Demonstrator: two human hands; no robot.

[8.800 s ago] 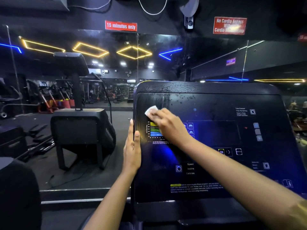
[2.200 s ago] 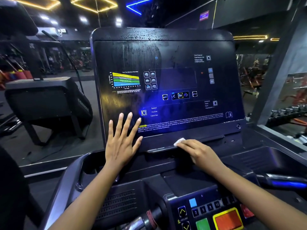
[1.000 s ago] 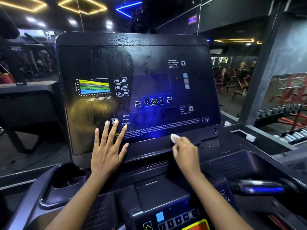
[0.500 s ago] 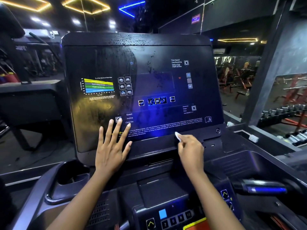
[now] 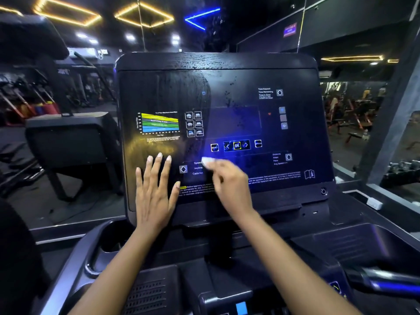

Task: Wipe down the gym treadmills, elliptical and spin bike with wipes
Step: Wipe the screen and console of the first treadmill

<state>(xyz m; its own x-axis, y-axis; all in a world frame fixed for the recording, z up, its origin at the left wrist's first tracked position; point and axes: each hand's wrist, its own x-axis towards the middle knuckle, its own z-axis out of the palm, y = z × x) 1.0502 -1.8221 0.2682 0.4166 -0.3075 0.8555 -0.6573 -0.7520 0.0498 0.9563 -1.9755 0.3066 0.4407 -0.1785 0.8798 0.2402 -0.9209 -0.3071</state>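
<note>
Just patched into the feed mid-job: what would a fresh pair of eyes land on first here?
The big dark console panel fills the centre, its striped colour chart bright at mid-left. Low on it, the left hand lies flat with fingers spread, and just right of it the right hand holds a white wipe at the panel. Overhead at top left, yellow neon outlines glow.

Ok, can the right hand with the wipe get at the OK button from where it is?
Probably yes. The right hand holds the wipe by the console just below and left of the OK button, with nothing between; the left hand rests flat farther left.
</note>
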